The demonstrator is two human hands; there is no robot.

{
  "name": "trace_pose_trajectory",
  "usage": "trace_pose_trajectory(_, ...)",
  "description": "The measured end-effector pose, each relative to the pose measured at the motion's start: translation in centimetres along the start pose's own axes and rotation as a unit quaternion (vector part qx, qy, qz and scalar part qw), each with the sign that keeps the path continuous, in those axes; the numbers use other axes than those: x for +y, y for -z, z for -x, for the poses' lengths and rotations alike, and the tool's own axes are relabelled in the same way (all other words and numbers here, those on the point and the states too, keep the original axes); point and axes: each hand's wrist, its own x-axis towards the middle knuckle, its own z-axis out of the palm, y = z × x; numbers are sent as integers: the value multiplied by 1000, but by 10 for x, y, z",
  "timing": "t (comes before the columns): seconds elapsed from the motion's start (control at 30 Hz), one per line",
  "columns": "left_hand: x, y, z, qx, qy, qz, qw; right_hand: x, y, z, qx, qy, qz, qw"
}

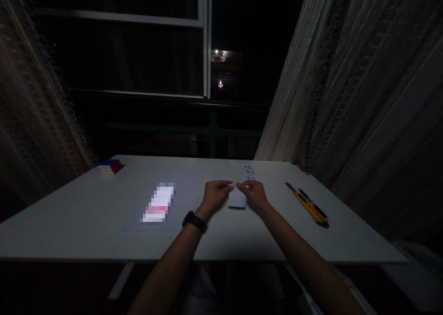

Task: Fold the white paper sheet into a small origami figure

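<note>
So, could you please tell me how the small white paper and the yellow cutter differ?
The small white paper looks squarish, while the yellow cutter is long and narrow. The paper is between the left hand and right hand; the cutter lies untouched on the table.

Got a red, white and blue block (110, 167) near the table's (76, 213) far left corner, yellow cutter (307, 206) on the right, curtains (294, 84) flanking a dark window (206, 43).
</note>
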Motion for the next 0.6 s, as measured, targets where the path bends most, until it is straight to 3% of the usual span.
trace_pose_trajectory(0.47, 4, 3, 3, -15, -61, -49, 997, -4, 0, 1, -5, -10, -15, 1000)
trace_pose_trajectory(0.6, 6, 2, 4, -22, -49, -42, 998, -7, 0, 2, -11, -20, -39, 999)
